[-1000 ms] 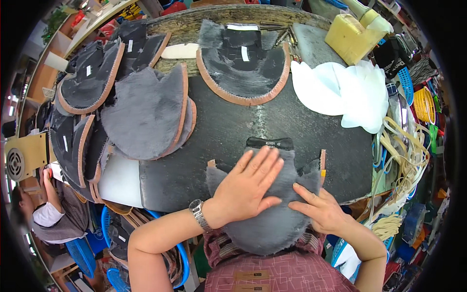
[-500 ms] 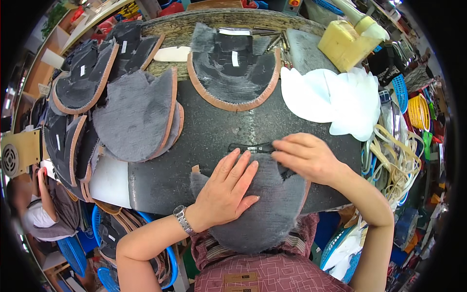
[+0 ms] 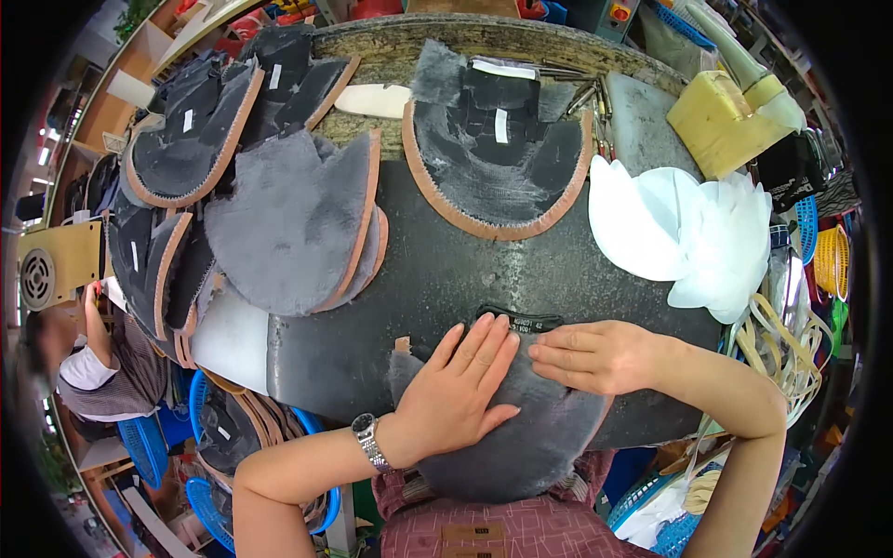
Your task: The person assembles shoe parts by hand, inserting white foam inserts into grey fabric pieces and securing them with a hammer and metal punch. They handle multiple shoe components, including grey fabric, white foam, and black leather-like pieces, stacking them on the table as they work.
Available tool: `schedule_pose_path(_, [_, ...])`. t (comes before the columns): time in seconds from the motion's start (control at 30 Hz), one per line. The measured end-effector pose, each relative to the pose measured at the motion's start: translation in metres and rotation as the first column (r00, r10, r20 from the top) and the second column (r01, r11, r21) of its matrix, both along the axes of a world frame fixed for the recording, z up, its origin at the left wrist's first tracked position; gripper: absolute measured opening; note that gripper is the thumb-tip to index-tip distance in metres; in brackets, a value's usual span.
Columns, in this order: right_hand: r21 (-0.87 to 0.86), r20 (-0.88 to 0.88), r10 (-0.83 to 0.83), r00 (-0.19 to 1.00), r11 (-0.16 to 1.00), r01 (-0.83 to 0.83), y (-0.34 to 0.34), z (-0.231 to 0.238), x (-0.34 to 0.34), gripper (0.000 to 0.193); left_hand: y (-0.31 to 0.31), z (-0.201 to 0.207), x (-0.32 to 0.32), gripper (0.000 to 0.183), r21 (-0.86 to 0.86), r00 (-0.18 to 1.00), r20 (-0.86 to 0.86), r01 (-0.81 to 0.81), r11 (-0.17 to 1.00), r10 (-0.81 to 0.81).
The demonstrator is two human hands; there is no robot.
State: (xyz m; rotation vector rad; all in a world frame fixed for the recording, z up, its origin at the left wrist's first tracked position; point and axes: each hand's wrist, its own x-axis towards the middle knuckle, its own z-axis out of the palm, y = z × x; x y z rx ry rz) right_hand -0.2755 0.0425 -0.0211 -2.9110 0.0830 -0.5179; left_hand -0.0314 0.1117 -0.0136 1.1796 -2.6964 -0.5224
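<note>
A grey fleecy shoe-upper piece (image 3: pixel 521 446) lies at the table's near edge, hanging partly over my lap. My left hand (image 3: pixel 456 395) rests flat on it, fingers stretched out and thumb apart. A black strip (image 3: pixel 535 321) with pale printing runs along the piece's far edge, just beyond my left fingertips. My right hand (image 3: pixel 595 357) is at the strip's right end, fingers bent and pressed together on the fleece. Its thumb is hidden, as is whatever it may be pinching. Ahead lies another upper (image 3: pixel 502 186), dark inside with a tan stitched rim.
Several similar grey uppers (image 3: pixel 288 223) are stacked at the left. White rounded sheets (image 3: pixel 642 223) and a yellow block-like container (image 3: pixel 721 121) are at the right. Thin tools (image 3: pixel 600 107) lie at the back. Blue baskets (image 3: pixel 316 465) stand below the table; a person (image 3: pixel 102 363) sits at far left.
My right hand has come down off the strip's end onto the fleece just below it. The left hand stays flat on the piece. The whole view has shifted, so the table appears farther right.
</note>
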Motion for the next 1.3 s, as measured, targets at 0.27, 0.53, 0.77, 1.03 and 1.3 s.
schedule_pose_path(0.27, [0.45,-0.135,-0.73,0.67,0.557,0.698,0.014,0.02,0.01,0.031,0.003,-0.008,-0.001,0.049,-0.124,0.97,-0.194,0.121,0.985,-0.144])
schedule_pose_path(0.53, [0.816,-0.126,-0.806,0.579,0.247,0.522,0.043,0.025,0.031,0.026,-0.019,0.01,0.005,0.017,0.724,0.578,-0.495,-0.139,0.676,0.649])
schedule_pose_path(0.77, [0.727,0.233,-0.837,0.496,0.488,0.482,0.007,0.038,0.069,0.025,-0.038,0.085,0.07,0.012,-0.096,0.729,-0.488,-0.591,0.801,0.48])
schedule_pose_path(1.03, [0.843,0.078,-0.794,0.603,0.375,0.385,-0.153,0.014,0.231,0.024,-0.15,0.05,0.207,0.017,-0.241,0.574,-0.448,-0.816,0.526,0.686])
schedule_pose_path(1.3, [0.964,-0.265,-0.499,0.825,-0.117,0.239,-0.22,0.004,0.266,0.029,-0.136,0.002,0.192,0.015,-0.212,0.632,-0.494,-0.754,0.622,0.597])
